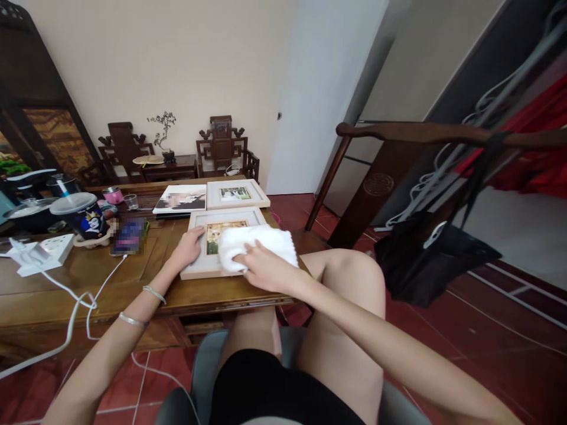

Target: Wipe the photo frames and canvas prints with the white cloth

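The tabletop (88,277) is dark, carved wood with a recessed panel, and it carries everything I work on. Lying flat at its 3 o'clock end, directly in front of me, is the picture frame (201,227): a pale, flat rectangle with a wide matte border and a small print at its centre. My left hand (188,248) rests on the frame's 9 o'clock edge, fingers extended and pressed down, gripping nothing, pinning the frame against sliding. My right hand (261,265) lies on the white cloth (266,242), fingers spread flat across it, holding it down on the frame's 3 o'clock half. The cloth is soft, thick and loosely folded, with a scalloped edge. In my judgement, wiping goes best with even, light pressure, strokes running along the frame's long side, and the left hand keeping the frame fixed; the cloth should stay bunched under the palm so no bare fingertip smears the glazed centre. At 12 o'clock from this frame lie a second frame (237,193) of the same pale profile and a flat photo print (181,199). At 9 o'clock, well apart, stands a lidded printed cup (84,215).
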Motion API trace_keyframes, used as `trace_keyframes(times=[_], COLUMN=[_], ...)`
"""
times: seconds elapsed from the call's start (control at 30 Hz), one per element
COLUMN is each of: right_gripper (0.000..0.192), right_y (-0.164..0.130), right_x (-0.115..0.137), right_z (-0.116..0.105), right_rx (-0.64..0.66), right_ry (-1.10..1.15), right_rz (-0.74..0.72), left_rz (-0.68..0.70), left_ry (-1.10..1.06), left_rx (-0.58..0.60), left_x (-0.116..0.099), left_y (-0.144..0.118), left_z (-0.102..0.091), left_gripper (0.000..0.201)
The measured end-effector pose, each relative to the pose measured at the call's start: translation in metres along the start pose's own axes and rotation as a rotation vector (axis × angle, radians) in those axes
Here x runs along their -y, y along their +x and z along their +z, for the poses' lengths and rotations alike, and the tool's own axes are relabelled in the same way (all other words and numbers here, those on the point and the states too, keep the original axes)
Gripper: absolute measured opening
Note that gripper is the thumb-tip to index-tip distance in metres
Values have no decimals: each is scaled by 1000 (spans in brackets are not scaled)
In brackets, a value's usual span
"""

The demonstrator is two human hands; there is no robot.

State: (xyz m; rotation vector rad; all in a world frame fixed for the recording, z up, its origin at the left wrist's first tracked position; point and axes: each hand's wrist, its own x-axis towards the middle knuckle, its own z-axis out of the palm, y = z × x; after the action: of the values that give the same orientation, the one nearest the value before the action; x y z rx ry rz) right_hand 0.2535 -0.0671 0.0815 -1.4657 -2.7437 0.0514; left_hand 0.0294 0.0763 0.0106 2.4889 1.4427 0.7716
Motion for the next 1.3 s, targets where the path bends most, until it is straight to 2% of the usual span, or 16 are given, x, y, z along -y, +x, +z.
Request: trace_keyframes(times=[0.1,0.23,0.43,0.53,0.63,0.73,0.8,0.87,0.93,1.0,1.13,1.3], right_gripper=[40,36,32,34,38,47,51,47,42,41,40,38], right_y=[27,32,-11,-18,0,39,71,102,126,142,141,109], right_x=[19,27,-1,-25,-53,-77,-84,-83,-75,-66,-66,-96], right_z=[6,5,1,6,14,15,13,12,14,17,20,6], right_rx=[-49,-51,11,-9,-92,-170,-224,-244,-203,-133,-62,6], right_ry=[22,1,-98,-131,-135,-125,-141,-167,-178,-177,-175,-211], right_rz=[-95,-61,167,257,304,335,257,106,-21,-59,39,212], left_rz=[9,17,38,42,40,23,5,2,34,69,44,10], left_ry=[-18,-27,16,41,25,12,18,23,14,-2,3,14], left_rx=[3,8,44,62,54,40,39,36,33,32,39,40], left_x=[-2,-3,1,2,3,4,4,5,5,6,7,5], left_y=[0,-1,0,-1,-1,-2,-2,-2,-1,0,1,0], left_z=[-3,-4,-2,-2,0,2,3,3,3,3,3,4], left_gripper=[50,48,62,61,62,62,63,63,63,63,64,64])
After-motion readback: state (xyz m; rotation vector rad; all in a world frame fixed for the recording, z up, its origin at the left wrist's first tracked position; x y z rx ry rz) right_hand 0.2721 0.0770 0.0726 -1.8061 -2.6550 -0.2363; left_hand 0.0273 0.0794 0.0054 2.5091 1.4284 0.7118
